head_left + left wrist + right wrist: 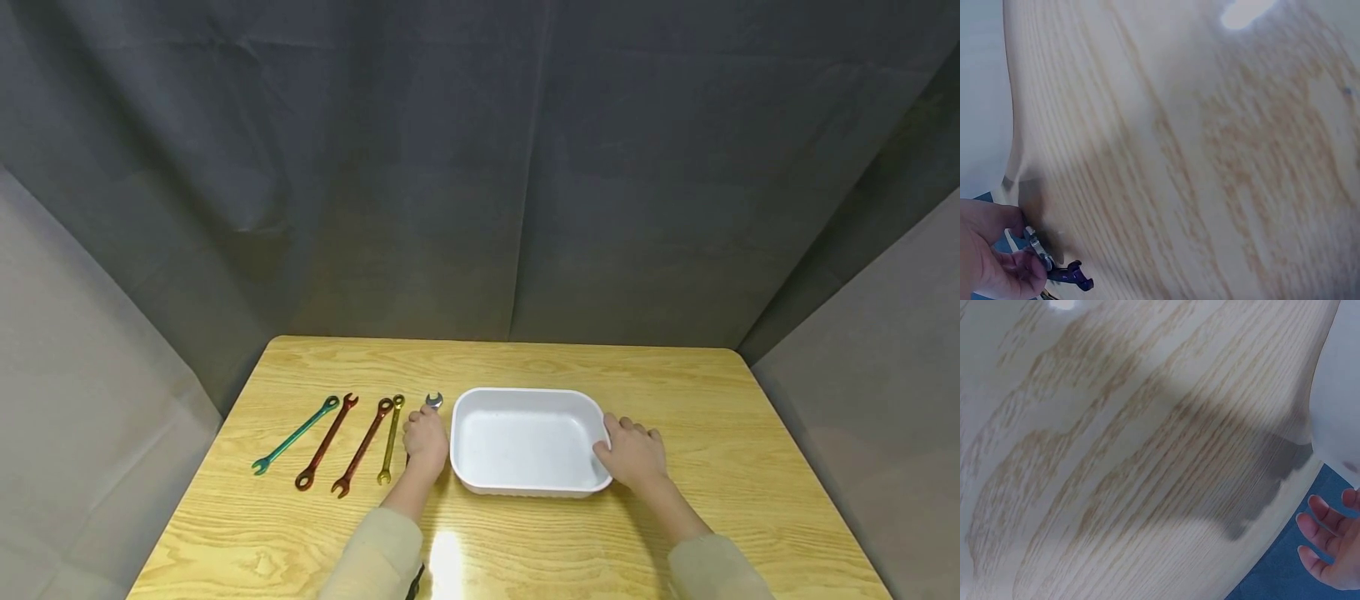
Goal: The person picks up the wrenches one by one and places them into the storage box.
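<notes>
Tray [527, 440], white rectangular plastic-looking: between hands, long axis left-right
Left hand [425, 437]: pinching silver-headed metal wrench [434, 402]
Right hand [636, 452]: pinching tray

Dark curtain [420, 183], wooden table [547, 546], pale sides [67, 383]

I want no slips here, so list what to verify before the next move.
1. White, round-cornered rectangular tray, opening up: ok.
2. Right grip on the tray's right end: ok, holding it.
3. Left grip on the silver-coloured open-ended metal wrench: ok.
4. Only one wrench in the left grip: cannot tell, partly hidden.
5. A grip free: not ok, both occupied.
6. Blue-green metal wrench, two long red metal wrenches and yellow metal wrench outside the tray: ok.
</notes>
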{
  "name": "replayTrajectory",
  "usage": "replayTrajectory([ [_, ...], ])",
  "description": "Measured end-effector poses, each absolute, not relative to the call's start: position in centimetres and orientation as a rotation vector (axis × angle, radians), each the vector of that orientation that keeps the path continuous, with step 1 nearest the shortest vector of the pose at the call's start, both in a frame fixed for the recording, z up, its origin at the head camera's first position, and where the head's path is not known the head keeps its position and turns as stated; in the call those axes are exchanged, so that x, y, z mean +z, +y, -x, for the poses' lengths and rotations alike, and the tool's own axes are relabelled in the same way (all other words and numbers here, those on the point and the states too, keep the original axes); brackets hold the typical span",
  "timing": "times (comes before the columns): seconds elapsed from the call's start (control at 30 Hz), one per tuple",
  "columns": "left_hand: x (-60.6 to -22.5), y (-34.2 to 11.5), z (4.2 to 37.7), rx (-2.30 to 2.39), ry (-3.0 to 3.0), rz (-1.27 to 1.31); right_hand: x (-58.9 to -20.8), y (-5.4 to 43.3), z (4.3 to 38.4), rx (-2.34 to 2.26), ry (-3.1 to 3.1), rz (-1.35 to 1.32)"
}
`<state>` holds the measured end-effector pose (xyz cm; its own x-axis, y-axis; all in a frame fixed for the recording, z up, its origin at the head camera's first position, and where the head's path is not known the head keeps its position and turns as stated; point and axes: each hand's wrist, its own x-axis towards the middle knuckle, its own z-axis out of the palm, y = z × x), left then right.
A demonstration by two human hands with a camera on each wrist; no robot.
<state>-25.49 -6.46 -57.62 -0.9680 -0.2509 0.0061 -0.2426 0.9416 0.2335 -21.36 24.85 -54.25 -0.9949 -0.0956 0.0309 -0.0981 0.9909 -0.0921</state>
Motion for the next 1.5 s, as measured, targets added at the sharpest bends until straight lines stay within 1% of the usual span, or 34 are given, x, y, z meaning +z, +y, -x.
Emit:
replayTrajectory([
  [0.53, -58.4, -6.7, 25.6, -0.44, -3.024, -0.384, -54.3, 24.8, 21.3, 0.143, -3.11, -0.152],
  [1.03, -58.8, -7.5, 24.9, -0.518, -2.969, -0.28, -54.6, 25.0, 21.5, 0.14, -3.106, -0.154],
  [1.5, -56.7, -8.5, 24.2, -0.569, -2.865, -0.171, -54.7, 25.1, 21.6, 0.151, -3.113, -0.152],
])
